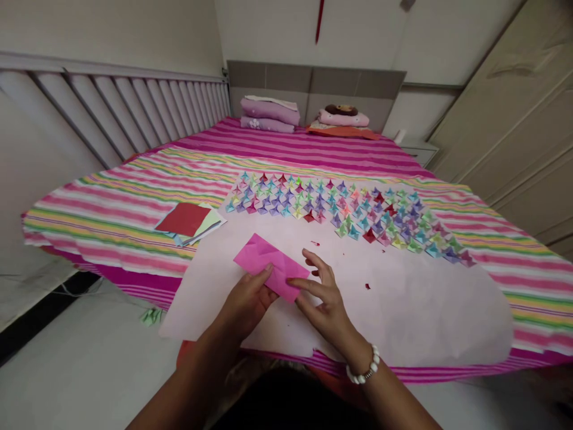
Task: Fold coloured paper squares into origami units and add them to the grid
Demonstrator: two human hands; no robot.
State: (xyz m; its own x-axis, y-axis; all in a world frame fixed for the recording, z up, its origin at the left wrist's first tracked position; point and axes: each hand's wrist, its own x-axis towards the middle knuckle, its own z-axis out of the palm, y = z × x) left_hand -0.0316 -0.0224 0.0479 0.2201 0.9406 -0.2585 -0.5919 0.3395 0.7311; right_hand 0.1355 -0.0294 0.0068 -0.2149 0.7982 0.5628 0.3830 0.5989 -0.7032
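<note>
A bright pink sheet of origami paper (273,263), creased and folded into a rectangle, is held above the large pale paper sheet (403,310). My left hand (253,295) pinches its lower left edge, thumb on top and fingers underneath. At the right end, my right hand (324,295) holds its corner with the index finger on top and the thumb near the lower edge; the other fingers are raised. A white bead bracelet (364,367) circles my right wrist. Beyond the hands stand many small folded paper pieces (308,200) in several colours, set out in rows.
Left of the pale sheet lies a stack of coloured paper squares (183,220), red on top. Small red scraps (367,286) dot the sheet. A striped cover (111,203) spreads over the bed. Folded bedding (270,113) sits by the headboard (286,74). Green paper (151,316) lies on the floor.
</note>
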